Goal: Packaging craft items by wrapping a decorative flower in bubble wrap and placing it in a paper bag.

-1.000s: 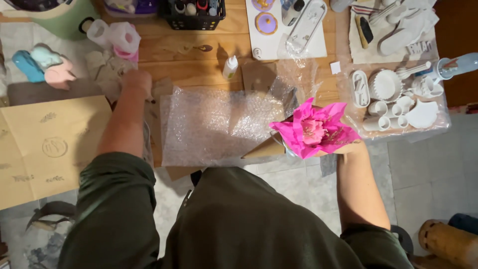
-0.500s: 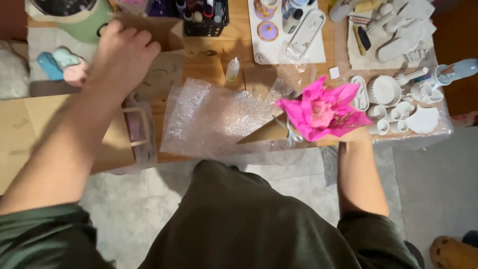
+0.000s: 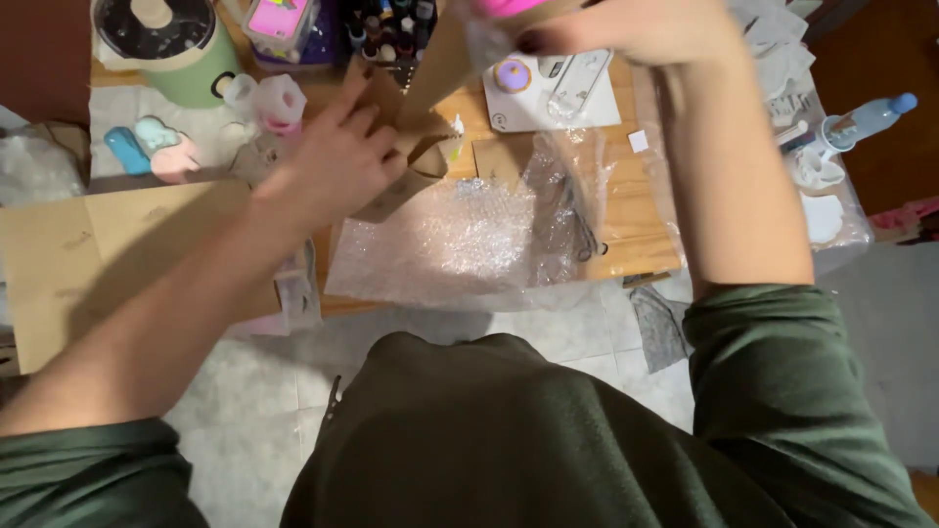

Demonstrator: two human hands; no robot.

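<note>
My right hand [image 3: 626, 29] is raised at the top edge of the view, gripping a brown paper cone [image 3: 440, 64] that holds a pink flower; only a sliver of the pink flower [image 3: 509, 6] shows. My left hand [image 3: 337, 161] reaches in from the left and closes its fingers on a folded brown cardboard piece [image 3: 396, 191] right beside the cone's lower end. Below both hands a sheet of bubble wrap [image 3: 440, 244] lies on the wooden table [image 3: 641, 220].
A large flat cardboard sheet [image 3: 108, 254] lies at the left. At the back stand a green pot with a dark lid [image 3: 161, 39], a pink-topped container [image 3: 279, 20] and a white paper with a purple disc [image 3: 553, 93]. White moulded pieces [image 3: 822, 210] and a water bottle [image 3: 866, 117] sit at right.
My right hand lifted the cone with the pink flower from the table's right side up to the top of the view. My left hand came back from the far left to the cardboard piece.
</note>
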